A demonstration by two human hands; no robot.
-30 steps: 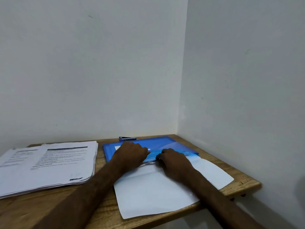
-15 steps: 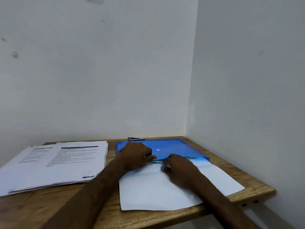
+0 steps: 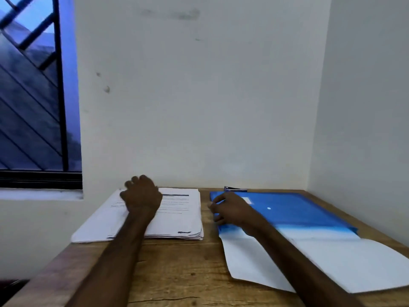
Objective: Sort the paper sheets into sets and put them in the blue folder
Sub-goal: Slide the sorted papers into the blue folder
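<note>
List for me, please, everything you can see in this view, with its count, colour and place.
Stack of printed paper sheets: one stack, white with dark print, left part of the table.
Blue plastic folder: one, translucent blue, lying flat on the right part of the table.
Blank paper sheets: count unclear, white, sticking out of the folder's near edge.
Small dark object: one, dark, behind the folder by the wall; too small to identify.
Wooden table: one, brown, in the room's corner.
Barred window: one, dark frame, upper left.
Left hand: one, fingers curled, over the stack.
Right hand: one, resting on the folder's left edge.
</note>
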